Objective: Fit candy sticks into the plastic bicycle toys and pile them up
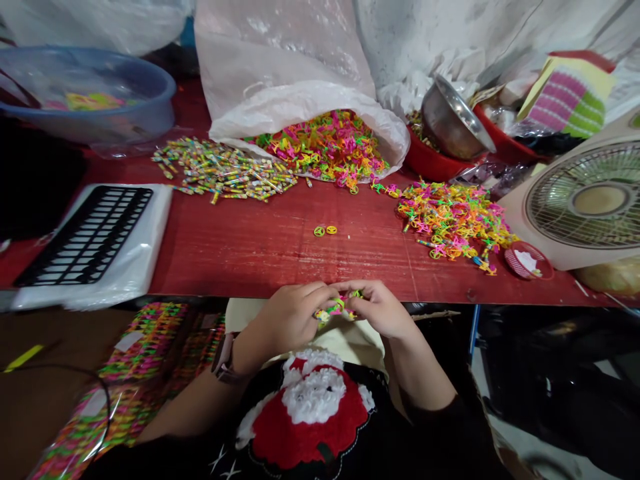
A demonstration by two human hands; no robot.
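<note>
My left hand (290,317) and my right hand (377,308) meet just below the front edge of a red wooden table (280,263). Their fingers pinch a small multicoloured plastic piece (336,308) between them. Nearest my hands, two small yellow-green plastic wheels (325,230) lie on the table. Farther off, a heap of neon plastic pieces (453,220) lies to the right. More of them spill from a white plastic bag (325,150). Left of the bag lies a heap of slim striped sticks (225,172).
A black slotted rack (85,233) rests on white sheeting at the left. A blue basin (90,93), steel bowl (453,119) and red basin (430,160) stand behind. A cream fan (585,197) stands at the right. Bundled colourful pieces (140,373) lie below left.
</note>
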